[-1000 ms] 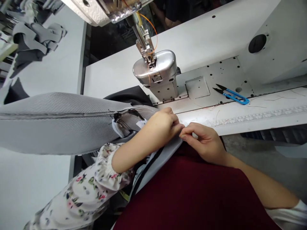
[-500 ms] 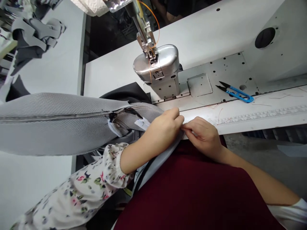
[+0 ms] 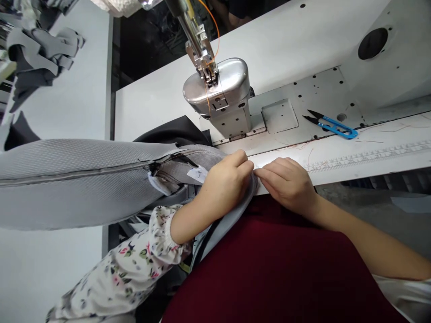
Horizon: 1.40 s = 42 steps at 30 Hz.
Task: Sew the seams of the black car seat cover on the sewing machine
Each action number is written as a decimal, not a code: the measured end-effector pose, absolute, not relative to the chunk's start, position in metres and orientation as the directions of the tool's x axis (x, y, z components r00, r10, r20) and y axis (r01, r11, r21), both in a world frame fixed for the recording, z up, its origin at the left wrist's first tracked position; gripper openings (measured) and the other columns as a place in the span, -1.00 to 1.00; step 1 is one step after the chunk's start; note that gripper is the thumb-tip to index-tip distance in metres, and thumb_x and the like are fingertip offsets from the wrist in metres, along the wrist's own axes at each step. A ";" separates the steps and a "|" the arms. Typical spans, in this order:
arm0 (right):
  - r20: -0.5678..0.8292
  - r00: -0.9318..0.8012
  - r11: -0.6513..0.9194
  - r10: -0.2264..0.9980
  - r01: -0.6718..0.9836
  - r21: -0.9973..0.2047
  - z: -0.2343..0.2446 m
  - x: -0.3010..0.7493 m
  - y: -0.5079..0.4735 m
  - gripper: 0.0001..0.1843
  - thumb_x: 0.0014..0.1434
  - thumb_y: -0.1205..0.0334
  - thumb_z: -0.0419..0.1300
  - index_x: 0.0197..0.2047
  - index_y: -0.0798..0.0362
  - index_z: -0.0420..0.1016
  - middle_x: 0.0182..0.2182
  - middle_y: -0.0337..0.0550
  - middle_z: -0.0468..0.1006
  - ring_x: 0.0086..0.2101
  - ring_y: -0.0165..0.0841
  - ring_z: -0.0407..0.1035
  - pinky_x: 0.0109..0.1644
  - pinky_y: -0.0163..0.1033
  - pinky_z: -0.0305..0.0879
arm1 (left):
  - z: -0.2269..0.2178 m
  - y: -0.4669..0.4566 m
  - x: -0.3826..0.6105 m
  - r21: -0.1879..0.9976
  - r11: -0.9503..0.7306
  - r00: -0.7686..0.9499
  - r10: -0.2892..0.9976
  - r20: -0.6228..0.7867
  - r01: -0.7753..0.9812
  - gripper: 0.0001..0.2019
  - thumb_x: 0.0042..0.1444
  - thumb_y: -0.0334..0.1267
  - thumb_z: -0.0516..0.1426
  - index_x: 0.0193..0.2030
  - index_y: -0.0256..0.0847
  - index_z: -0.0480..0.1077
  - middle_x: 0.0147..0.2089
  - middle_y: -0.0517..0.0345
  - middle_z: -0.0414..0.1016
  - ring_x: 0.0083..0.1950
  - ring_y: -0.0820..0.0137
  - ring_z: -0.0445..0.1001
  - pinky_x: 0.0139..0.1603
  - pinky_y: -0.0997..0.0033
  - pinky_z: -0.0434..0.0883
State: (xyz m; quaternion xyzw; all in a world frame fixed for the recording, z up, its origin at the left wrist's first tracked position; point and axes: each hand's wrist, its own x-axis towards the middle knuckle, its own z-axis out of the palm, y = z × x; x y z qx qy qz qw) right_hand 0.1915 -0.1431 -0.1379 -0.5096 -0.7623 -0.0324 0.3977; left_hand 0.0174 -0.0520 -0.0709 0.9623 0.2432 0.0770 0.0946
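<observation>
A sewn grey mesh fabric cover (image 3: 84,157) stretches from the left towards my body, with a seam along it and an opening showing black edges and a white tag (image 3: 197,174). My left hand (image 3: 227,179) is closed on the cover's near end, fingers curled and thumb pressed in. Just to its right, my right hand (image 3: 288,185) is closed in a pinch at the fabric's edge, its fingertips almost meeting the left ones. What lies between the right fingertips is too small to make out. Beyond the hands stands the sewing machine's metal post bed (image 3: 232,80), its presser foot (image 3: 210,74) threaded in orange.
Blue thread snips (image 3: 333,126) lie on the machine table right of the post. A printed ruler strip (image 3: 370,157) and loose orange threads are along the front edge. Black material (image 3: 175,130) sits behind the cover. Grey cut pieces (image 3: 43,54) are heaped on the left table.
My right hand has turned slightly, its fingers straighter and more drawn together, and its pinch stays beside my left hand. The left hand keeps its hold on the cover. The view has shifted slightly.
</observation>
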 end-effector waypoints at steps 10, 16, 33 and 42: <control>0.553 -0.112 0.469 0.826 0.682 -0.562 -0.131 0.198 -0.124 -0.85 0.35 0.43 0.15 -0.19 0.17 0.56 -0.35 -0.05 0.57 -0.31 -0.27 0.36 -0.19 -0.14 0.32 | -0.078 -0.052 0.009 0.068 -0.960 0.920 0.281 0.273 0.273 -0.64 0.48 -0.40 -0.10 -0.34 -0.23 0.38 -0.36 0.14 0.41 -0.32 0.39 0.35 -0.31 0.41 0.29; 0.534 -0.197 0.521 0.822 0.637 -0.568 -0.131 0.204 -0.110 -0.81 0.40 0.38 0.10 -0.16 0.12 0.56 -0.32 -0.10 0.59 -0.28 -0.29 0.38 -0.16 -0.18 0.32 | -0.077 -0.045 0.005 0.021 -0.982 0.928 0.183 0.326 0.186 -0.71 0.50 -0.37 -0.06 -0.26 -0.25 0.39 -0.33 0.14 0.52 -0.29 0.41 0.46 -0.27 0.39 0.35; 0.194 -0.373 0.348 0.908 0.410 -0.843 -0.098 0.215 -0.061 -0.85 0.28 0.29 0.19 -0.29 0.08 0.58 -0.30 -0.17 0.56 -0.27 -0.35 0.43 -0.15 -0.24 0.30 | -0.077 -0.038 0.006 -0.243 -0.957 0.958 0.088 0.271 0.156 -0.70 0.44 -0.42 -0.07 -0.22 -0.28 0.45 -0.34 0.07 0.42 -0.34 0.31 0.35 -0.32 0.29 0.28; 0.274 0.460 -0.429 0.845 0.888 -0.168 -0.144 0.322 -0.115 -0.60 0.22 0.29 0.30 0.10 0.26 0.62 0.03 0.29 0.57 0.11 0.09 0.38 0.11 0.05 0.30 | -0.068 -0.020 0.000 0.600 -0.532 0.762 0.610 -0.217 0.597 -0.85 0.24 -0.31 0.19 -0.37 -0.25 0.47 -0.36 0.16 0.42 -0.33 0.41 0.39 -0.26 0.43 0.30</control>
